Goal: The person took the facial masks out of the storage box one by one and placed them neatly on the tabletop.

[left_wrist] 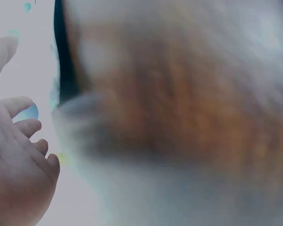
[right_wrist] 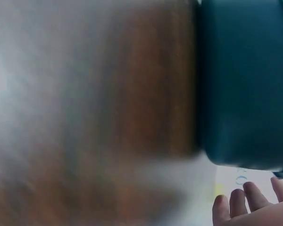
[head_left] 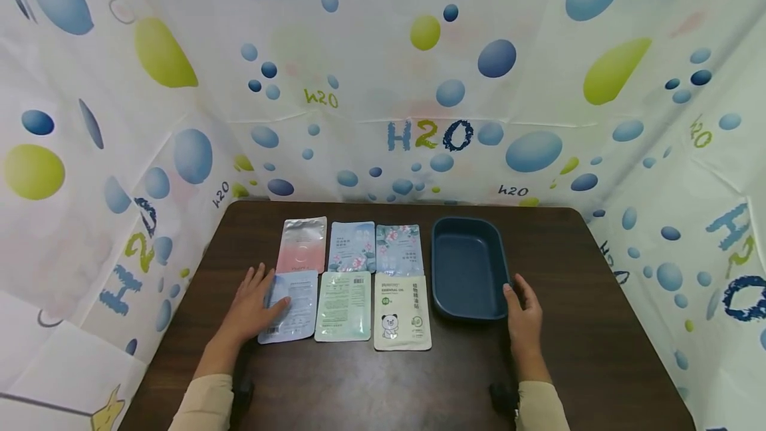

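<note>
My left hand (head_left: 248, 308) lies with fingers spread at the left edge of a pale blue sachet (head_left: 297, 298), its thumb reaching over the printed front. In the left wrist view that hand (left_wrist: 21, 160) shows at the left with fingers parted. My right hand (head_left: 526, 321) is beside the dark blue rectangular tray (head_left: 469, 271), thumb tip right at its right rim and fingers loosely extended. The right wrist view shows the tray's side (right_wrist: 247, 89) with the right hand's fingers (right_wrist: 254, 197) below it. The tray holds nothing.
Next to the pale blue sachet lie a green sachet (head_left: 344, 308) and a cream bear-printed one (head_left: 403, 314). Behind them are a pink-silver sachet (head_left: 302, 245) and two floral blue sachets (head_left: 352, 245). A patterned curtain (head_left: 359, 98) surrounds the dark wooden table (head_left: 371, 391).
</note>
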